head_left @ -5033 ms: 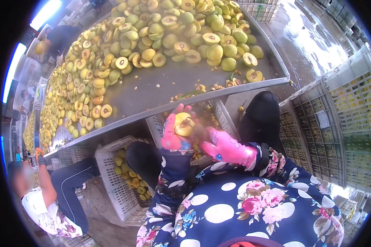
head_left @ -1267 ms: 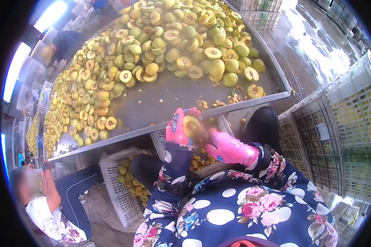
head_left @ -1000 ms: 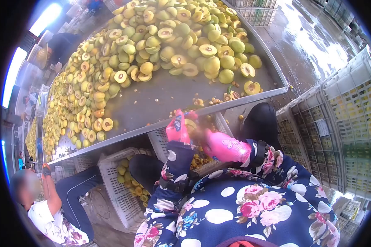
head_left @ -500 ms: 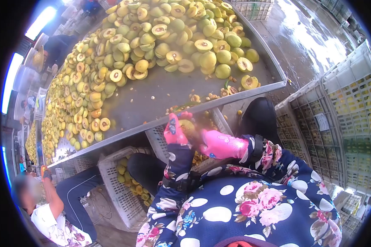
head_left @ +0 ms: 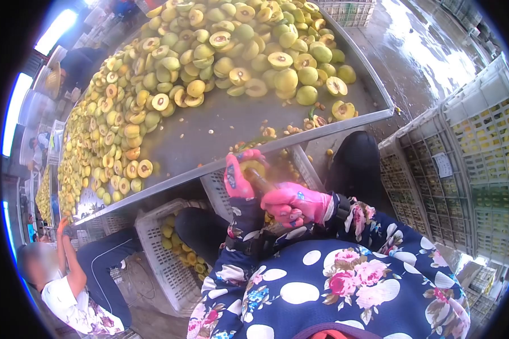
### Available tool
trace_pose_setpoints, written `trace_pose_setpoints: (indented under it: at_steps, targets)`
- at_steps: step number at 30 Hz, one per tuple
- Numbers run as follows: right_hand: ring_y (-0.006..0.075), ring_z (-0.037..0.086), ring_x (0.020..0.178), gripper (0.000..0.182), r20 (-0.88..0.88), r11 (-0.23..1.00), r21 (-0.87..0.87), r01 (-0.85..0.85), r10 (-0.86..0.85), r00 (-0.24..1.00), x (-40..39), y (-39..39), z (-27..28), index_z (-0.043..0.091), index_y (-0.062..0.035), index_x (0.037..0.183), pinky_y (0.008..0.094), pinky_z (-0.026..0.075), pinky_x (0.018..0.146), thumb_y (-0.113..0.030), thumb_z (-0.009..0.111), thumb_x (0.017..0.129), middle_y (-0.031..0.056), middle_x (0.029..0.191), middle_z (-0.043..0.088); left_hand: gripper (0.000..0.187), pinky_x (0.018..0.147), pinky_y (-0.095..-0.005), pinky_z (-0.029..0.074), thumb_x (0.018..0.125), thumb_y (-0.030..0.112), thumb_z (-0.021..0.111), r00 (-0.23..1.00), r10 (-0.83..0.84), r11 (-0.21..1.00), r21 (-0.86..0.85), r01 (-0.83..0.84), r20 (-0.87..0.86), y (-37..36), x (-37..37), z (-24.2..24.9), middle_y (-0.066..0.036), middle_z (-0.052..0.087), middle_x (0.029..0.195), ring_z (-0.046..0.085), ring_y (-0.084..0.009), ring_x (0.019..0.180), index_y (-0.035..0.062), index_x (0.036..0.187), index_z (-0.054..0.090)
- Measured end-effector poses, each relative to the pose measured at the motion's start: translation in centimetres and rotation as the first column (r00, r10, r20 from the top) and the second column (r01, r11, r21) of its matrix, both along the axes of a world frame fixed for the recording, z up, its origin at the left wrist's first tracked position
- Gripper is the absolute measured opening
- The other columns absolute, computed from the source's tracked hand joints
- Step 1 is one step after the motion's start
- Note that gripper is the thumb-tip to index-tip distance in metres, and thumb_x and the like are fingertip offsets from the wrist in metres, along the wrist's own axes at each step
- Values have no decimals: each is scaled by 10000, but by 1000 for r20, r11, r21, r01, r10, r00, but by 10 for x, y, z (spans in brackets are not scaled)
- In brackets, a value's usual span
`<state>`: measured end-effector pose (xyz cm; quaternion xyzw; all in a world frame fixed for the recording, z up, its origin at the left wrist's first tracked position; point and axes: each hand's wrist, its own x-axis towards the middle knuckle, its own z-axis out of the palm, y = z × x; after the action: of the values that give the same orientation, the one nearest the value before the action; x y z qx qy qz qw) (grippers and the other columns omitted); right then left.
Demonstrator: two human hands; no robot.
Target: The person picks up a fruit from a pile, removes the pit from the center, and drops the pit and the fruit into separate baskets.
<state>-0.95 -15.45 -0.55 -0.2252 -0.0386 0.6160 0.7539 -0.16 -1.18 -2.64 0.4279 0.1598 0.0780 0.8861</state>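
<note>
My left hand (head_left: 236, 176), in a pink glove, grips a halved yellow fruit (head_left: 254, 168) just below the metal table's front edge (head_left: 300, 137). My right hand (head_left: 294, 203), also in a pink glove, is closed round the brown handle of a tool (head_left: 258, 182) whose tip reaches into the fruit's cut face. Both hands hover over a white crate (head_left: 216, 189) with pits and scraps in it. A large heap of halved and whole yellow-green fruit (head_left: 209, 62) covers the table beyond.
Another white crate (head_left: 152, 248) with fruit halves stands lower left. A seated person (head_left: 68, 282) works there with one arm raised. Stacked grey crates (head_left: 464, 164) of fruit stand at the right. Wet concrete floor (head_left: 418, 51) lies at the far right.
My right hand has pulled back toward me and turned, so the tool's handle now shows between my hands. My left hand still holds the fruit half in about the same place.
</note>
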Motion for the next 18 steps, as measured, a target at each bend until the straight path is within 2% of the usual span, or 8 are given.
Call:
trace_pose_setpoints:
  at_steps: [5, 7, 9, 10, 11, 12, 15, 18]
  targets:
    - [67, 353, 318, 231, -101, 962, 274, 14, 14, 995, -9, -6, -10, 452, -121, 628, 188, 278, 291, -131, 454, 859, -8, 466, 379, 446, 630, -367, 500, 932, 443, 404, 973, -165, 869, -491, 65, -162, 25, 2, -46, -113, 604, 911, 589, -238, 748, 35, 972, 579]
    - [108, 396, 333, 199, 86, 998, 49, -48, 44, 995, -3, -14, -10, 473, -103, 645, 214, 314, 311, -136, 479, 841, 32, 479, 420, 326, 669, -331, 500, 927, 291, 472, 996, -9, 916, 399, 43, -89, 25, -18, 6, -114, 638, 875, 609, -206, 756, 1, 921, 620]
    - [188, 488, 378, 167, 349, 921, -382, -78, 222, 910, 5, -24, -17, 512, -54, 691, 275, 391, 357, -157, 516, 823, 97, 516, 500, 197, 674, -314, 497, 881, 152, 546, 979, 9, 411, 892, -188, 202, 57, -30, 21, -131, 652, 832, 630, -191, 736, -7, 851, 659]
    - [254, 541, 476, 172, 712, 846, -529, 69, 398, 578, 4, -26, -39, 526, -19, 759, 330, 428, 438, -180, 530, 818, 144, 586, 546, 164, 633, -333, 500, 834, 165, 599, 966, -23, -83, 963, -257, 256, 71, -39, 46, -149, 648, 790, 637, -249, 686, 15, 814, 663]
    - [320, 593, 573, 222, 826, 781, -558, 280, 556, 93, 0, -27, -60, 540, 17, 827, 385, 465, 519, -204, 544, 813, 191, 656, 593, 151, 676, -324, 500, 838, 134, 569, 978, 18, -284, 939, -196, 209, 91, -48, 59, -144, 646, 777, 639, -273, 716, 34, 846, 681]
    - [359, 594, 662, 254, 771, 731, -629, 265, 630, 90, -2, -30, -66, 538, 26, 871, 414, 460, 585, -221, 543, 816, 214, 715, 600, 153, 682, -340, 502, 818, 176, 600, 968, 252, -182, 983, 37, 11, 114, -57, 66, -148, 651, 769, 646, -274, 739, 49, 840, 683]
    - [421, 583, 758, 374, 706, 674, -708, 212, 685, 180, -3, -24, -64, 481, 46, 953, 448, 449, 640, -305, 546, 839, 249, 777, 595, 258, 734, -319, 495, 821, 269, 617, 910, 213, -577, 706, 410, -354, 203, -79, 72, -146, 656, 872, 644, -254, 825, 39, 931, 653]
    - [414, 589, 787, 381, 757, 725, -654, 217, 619, 211, -1, -18, -71, 477, 49, 972, 433, 454, 665, -308, 542, 854, 259, 806, 596, 290, 725, -289, 501, 827, 205, 614, 959, 149, -76, 964, 253, -240, 234, -24, 58, -94, 633, 925, 623, -198, 828, 24, 1053, 589]
